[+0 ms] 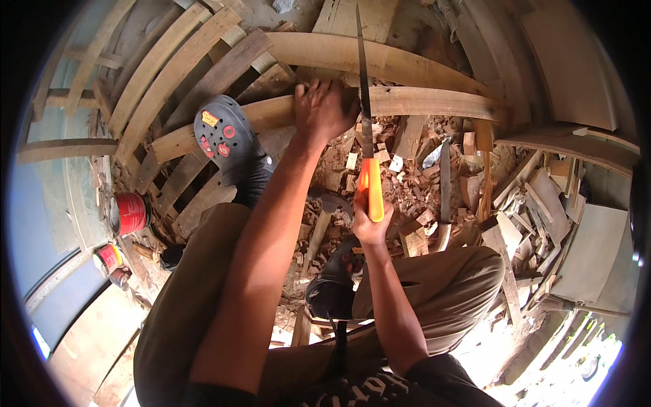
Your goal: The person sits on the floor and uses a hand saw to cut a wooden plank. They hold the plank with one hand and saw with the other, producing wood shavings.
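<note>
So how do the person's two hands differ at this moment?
The left hand lies spread, palm down, pressing the pale wooden plank, while the right hand is closed round the orange handle of the hand saw. The left arm reaches farther out; the right sits nearer the knees. Both are bare.

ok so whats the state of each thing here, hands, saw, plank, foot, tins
left hand: pressed flat on the plank, beside the blade
right hand: closed around the saw's orange handle
handsaw: upright, blade set across the plank
plank: lying across other timbers, pinned by hand and foot
left foot in a dark clog: planted on the plank
red tin: lying on its side
</note>
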`<state>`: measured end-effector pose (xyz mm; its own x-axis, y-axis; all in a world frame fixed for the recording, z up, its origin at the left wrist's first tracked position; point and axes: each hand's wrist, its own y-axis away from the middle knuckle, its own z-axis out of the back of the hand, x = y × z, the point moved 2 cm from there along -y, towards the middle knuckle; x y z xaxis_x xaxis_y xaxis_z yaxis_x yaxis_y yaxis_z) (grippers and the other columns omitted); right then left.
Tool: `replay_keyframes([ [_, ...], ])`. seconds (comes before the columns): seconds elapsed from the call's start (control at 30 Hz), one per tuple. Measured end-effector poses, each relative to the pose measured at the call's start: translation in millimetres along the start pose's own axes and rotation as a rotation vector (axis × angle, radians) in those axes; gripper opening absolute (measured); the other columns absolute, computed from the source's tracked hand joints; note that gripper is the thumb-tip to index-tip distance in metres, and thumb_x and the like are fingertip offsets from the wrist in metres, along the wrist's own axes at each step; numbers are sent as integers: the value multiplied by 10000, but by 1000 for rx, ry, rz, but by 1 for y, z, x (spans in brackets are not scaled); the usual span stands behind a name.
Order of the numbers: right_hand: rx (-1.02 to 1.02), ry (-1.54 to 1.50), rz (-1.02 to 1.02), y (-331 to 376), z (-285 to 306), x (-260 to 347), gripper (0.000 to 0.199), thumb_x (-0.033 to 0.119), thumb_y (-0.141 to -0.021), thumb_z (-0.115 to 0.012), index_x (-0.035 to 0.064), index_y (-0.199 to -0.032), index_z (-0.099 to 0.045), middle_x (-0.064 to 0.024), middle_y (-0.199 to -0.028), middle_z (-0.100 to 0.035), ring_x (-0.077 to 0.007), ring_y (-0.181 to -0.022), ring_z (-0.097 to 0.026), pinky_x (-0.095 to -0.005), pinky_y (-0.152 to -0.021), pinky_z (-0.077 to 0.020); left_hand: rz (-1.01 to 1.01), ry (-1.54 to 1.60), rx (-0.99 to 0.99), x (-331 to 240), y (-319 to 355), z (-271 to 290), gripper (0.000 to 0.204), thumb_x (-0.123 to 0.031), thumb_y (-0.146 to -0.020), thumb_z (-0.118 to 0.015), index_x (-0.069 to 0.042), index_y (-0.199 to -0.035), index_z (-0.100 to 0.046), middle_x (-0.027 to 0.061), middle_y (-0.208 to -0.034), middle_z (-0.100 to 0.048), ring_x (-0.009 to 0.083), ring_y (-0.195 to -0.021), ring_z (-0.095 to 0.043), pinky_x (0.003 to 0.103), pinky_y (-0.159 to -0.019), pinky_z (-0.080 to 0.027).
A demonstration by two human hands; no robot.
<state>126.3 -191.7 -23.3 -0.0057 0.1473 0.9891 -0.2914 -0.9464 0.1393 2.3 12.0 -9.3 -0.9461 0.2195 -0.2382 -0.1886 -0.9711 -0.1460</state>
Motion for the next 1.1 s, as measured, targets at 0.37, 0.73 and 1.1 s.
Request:
replay_keyframes([
  [0.37,41,123,39,12,20,-30,137,-24,-829,-665,6,-736,-569,-32,-601,-520,-98,-523,-488,-287,-505,-416,-2,81,144,4,-2,-3,580,-425,-793,-682,-50,-1225,-587,176,-1176,-662,354,-1187,-573,499,-938,-380],
  [0.73,68,58,84,21,22,-25,49,-20,-816,-654,6,-803,-614,-52,-678,-582,-136,-608,-558,-295,-583,-465,-40,90,-4,18,0,-15,481,-365,-831,-639,-72,-1210,-600,145,-1133,-666,302,-1108,-596,494,-953,-387],
  [1.1,-127,-106,-70,18,16,23,335,281,-994,-638,-18,-844,-618,40,-663,-535,-25,-600,-456,-213,-519,-357,19,85,185,15,-6,-4,457,-371,-862,-605,-89,-1222,-606,123,-1199,-636,284,-1169,-564,485,-1012,-360],
])
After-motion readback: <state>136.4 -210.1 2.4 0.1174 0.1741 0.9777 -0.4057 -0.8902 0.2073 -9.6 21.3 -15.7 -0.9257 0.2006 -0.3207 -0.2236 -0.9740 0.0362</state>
